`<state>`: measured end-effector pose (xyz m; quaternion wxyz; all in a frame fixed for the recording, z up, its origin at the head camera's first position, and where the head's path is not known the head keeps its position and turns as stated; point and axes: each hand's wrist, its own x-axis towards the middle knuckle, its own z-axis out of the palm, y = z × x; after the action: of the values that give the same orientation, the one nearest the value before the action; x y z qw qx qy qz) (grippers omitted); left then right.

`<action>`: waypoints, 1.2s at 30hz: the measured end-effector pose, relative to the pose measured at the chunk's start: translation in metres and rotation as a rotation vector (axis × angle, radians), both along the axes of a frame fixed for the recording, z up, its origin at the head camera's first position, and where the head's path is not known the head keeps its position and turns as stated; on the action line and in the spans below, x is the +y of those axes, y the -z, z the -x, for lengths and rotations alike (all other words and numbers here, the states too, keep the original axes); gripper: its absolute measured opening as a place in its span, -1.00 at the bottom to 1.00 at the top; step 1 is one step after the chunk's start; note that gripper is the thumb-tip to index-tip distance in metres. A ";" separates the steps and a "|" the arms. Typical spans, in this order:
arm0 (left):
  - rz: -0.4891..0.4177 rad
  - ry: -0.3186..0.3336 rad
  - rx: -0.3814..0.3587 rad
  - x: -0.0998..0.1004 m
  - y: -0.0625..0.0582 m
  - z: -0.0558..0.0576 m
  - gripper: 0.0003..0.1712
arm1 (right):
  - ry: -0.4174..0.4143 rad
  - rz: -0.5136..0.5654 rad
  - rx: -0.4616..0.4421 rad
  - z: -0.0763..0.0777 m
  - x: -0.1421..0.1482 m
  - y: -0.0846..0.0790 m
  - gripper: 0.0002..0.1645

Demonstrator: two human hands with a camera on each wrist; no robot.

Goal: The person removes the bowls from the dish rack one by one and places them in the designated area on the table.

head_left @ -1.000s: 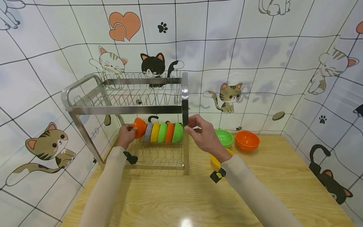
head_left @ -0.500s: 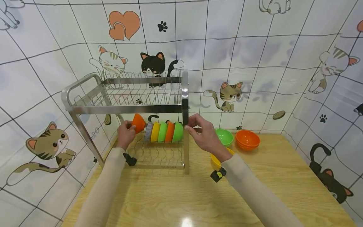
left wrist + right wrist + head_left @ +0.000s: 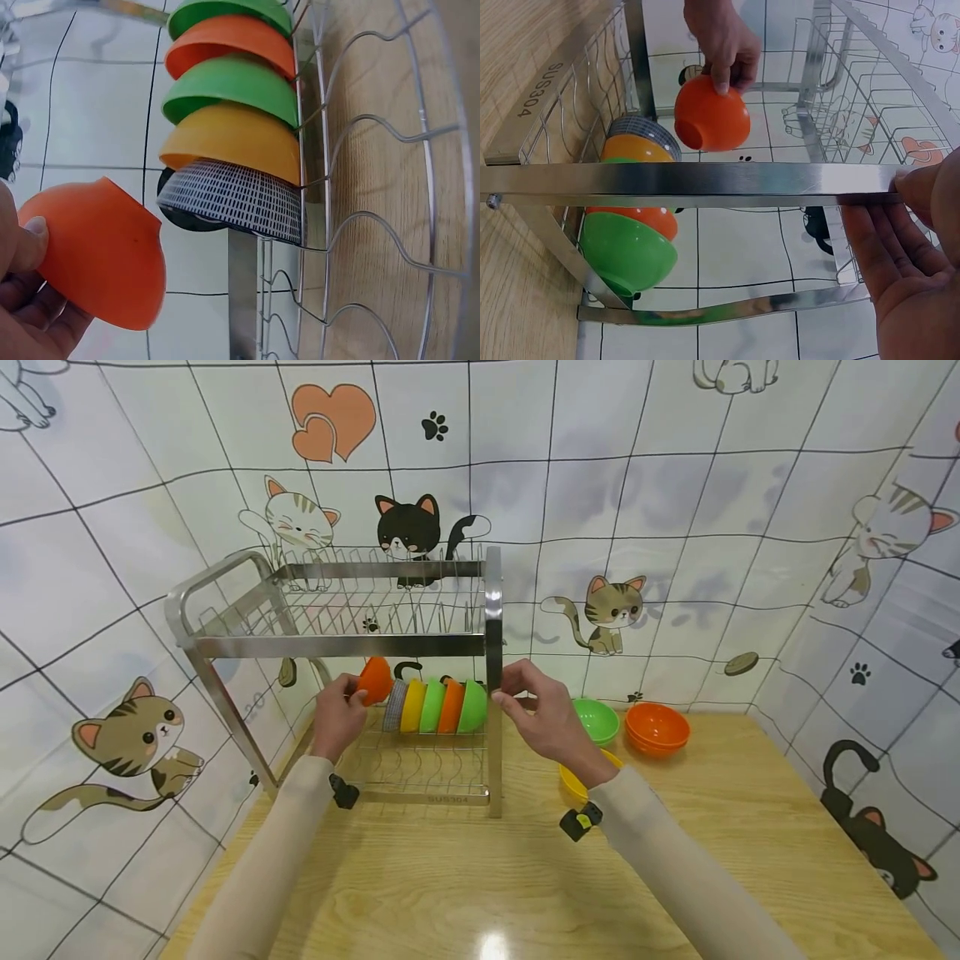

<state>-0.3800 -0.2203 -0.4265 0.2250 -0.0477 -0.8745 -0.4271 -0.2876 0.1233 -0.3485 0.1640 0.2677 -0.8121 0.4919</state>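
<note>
My left hand (image 3: 340, 714) pinches an orange bowl (image 3: 101, 255) by its rim, thumb on the outside and fingers behind. The bowl hangs clear of the wires on the lower shelf of the metal dish rack (image 3: 345, 647). Beside it, a row of bowls stands on edge: a black-and-white patterned bowl (image 3: 236, 199), a yellow bowl (image 3: 232, 142), a green bowl (image 3: 232, 88), an orange one and another green bowl (image 3: 626, 251) at the right end. My right hand (image 3: 542, 710) grips the rack's right front upright (image 3: 780, 180) between thumb and fingers.
On the wooden table (image 3: 420, 877), right of the rack, sit a green bowl (image 3: 597, 720), stacked orange bowls (image 3: 657, 728) and a yellow bowl (image 3: 573, 783) partly behind my right wrist. A tiled cat-print wall (image 3: 675, 568) stands behind.
The orange bowl in my left hand has been raised from beside the patterned bowl and then shifted slightly right, with its tilt changing. My right hand keeps its hold on the upright.
</note>
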 end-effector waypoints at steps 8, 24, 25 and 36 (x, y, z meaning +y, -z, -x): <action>0.113 0.039 0.128 0.010 -0.004 -0.015 -0.79 | -0.002 -0.004 -0.008 -0.001 0.002 -0.001 -0.73; 0.291 0.137 0.464 0.025 -0.004 -0.047 -0.85 | 0.007 -0.009 -0.007 -0.002 0.002 -0.001 -0.75; 0.300 0.148 0.484 0.026 -0.005 -0.050 -0.85 | 0.008 -0.010 -0.009 -0.002 0.002 -0.002 -0.75; 0.368 0.268 0.668 0.034 -0.017 -0.079 -0.77 | 0.009 -0.006 0.000 -0.003 0.004 0.000 -0.75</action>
<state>-0.3011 -0.1864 -0.4095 0.4268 -0.3370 -0.8012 -0.2497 -0.2851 0.1269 -0.3482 0.1654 0.2646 -0.8148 0.4886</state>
